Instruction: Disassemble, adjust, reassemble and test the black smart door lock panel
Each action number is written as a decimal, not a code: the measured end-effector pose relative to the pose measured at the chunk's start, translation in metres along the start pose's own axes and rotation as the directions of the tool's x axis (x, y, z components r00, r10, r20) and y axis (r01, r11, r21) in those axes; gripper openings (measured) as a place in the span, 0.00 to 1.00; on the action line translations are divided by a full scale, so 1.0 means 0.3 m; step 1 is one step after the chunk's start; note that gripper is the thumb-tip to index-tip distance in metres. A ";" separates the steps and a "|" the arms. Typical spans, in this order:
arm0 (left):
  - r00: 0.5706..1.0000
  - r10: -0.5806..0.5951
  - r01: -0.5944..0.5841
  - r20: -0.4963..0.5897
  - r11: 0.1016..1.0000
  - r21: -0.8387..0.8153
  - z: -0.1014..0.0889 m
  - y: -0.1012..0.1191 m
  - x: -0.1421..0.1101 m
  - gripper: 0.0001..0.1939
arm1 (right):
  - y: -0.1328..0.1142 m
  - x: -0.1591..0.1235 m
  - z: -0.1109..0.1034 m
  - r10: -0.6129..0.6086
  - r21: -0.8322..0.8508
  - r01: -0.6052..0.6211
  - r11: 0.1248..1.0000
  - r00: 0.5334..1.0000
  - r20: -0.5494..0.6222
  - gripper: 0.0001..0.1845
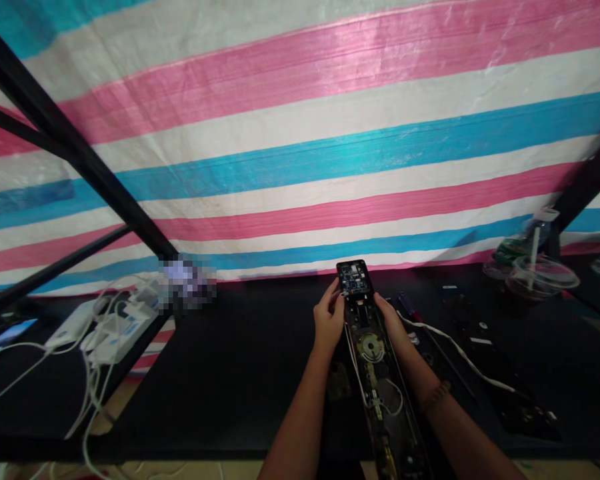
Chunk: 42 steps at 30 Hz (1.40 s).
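Observation:
A long, narrow black device [363, 320] with its inside exposed points away from me, its far end tilted up. At that end sits a blue circuit board [355, 279]; lower down are a round brass-coloured disc [371, 347] and a loop of white wire [394, 398]. My left hand [329, 319] grips the left edge beside the board, thumb and fingers closed on it. On the opposite edge, my right hand [391, 319] holds the casing, its fingers partly hidden behind it. The near end runs out of the bottom of the view.
Right of my arm lie a screwdriver [409, 307], a white cable [463, 353] and a long dark panel [500, 373]. Farther right stands a clear plastic cup [535, 277] with a straw. White power strips [120, 333] with tangled cords are at left. A striped sheet [300, 160] hangs behind the black table [230, 373].

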<state>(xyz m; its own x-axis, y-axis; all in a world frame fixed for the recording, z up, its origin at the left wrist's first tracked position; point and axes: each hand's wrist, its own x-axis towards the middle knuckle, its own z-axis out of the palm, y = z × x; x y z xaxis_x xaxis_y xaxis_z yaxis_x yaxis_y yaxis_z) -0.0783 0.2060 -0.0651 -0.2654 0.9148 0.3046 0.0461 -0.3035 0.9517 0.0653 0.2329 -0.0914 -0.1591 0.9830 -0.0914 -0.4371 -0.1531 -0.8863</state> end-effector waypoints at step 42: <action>0.985 -0.170 0.172 0.030 0.948 -0.269 -0.005 -0.025 0.016 0.22 | -0.001 -0.001 0.001 0.052 0.134 -0.060 0.989 0.997 0.065 0.25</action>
<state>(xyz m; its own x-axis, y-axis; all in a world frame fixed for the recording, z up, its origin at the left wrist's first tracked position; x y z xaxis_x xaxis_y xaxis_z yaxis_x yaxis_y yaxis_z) -0.0813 0.2123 -0.0708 -0.2400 0.9607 0.1394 -0.2614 -0.2022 0.9438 0.0653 0.2325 -0.0911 -0.2388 0.9651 -0.1077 -0.5415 -0.2244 -0.8102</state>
